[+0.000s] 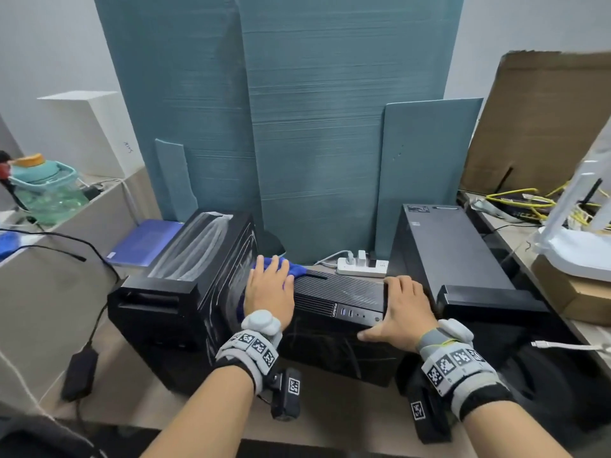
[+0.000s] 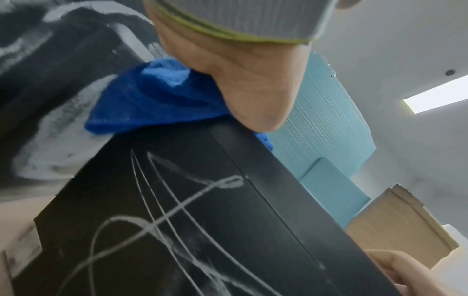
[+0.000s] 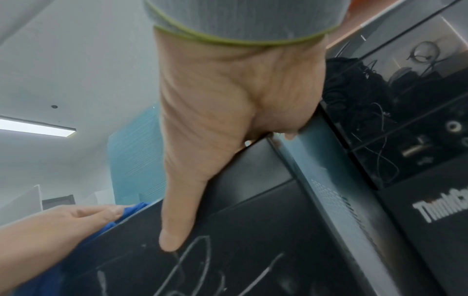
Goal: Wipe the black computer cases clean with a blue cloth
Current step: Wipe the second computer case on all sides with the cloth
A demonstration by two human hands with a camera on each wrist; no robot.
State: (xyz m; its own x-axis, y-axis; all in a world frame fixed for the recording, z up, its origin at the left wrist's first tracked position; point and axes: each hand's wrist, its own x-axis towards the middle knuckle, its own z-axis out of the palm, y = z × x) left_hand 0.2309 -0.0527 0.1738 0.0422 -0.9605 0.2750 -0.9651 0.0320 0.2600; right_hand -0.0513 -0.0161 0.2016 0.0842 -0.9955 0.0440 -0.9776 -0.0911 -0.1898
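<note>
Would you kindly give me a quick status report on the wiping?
Left hand pressing blue cloth flat on middle case. Right hand bracing its right end. White streaks remain; nothing in the way.

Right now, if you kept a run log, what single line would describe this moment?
step: wiping | left hand: presses blue cloth on middle black computer case | right hand: steadies its right front corner | chalky marks remain on front
</note>
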